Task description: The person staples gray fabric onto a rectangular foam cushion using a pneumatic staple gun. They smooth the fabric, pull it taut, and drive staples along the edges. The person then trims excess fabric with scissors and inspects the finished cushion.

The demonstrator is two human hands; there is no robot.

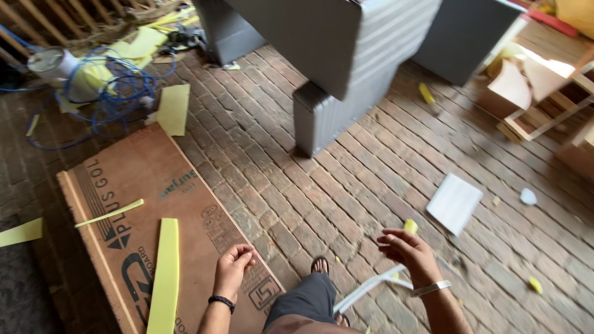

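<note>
Below the empty, loosely curled left hand [234,267] lies the plywood board [154,229]; right hand [405,250] half-open, empty; reach the yellow foam strip [164,275] leftward

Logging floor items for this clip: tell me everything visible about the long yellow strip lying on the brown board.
The long yellow strip looks like flat foam, pale yellow, straight-edged and narrow. It lies flat on the brown board, running roughly lengthwise toward the bottom edge of the view, where it is cut off. A thinner yellow sliver lies apart above it. The left hand hovers just to its right, not touching it.
</note>
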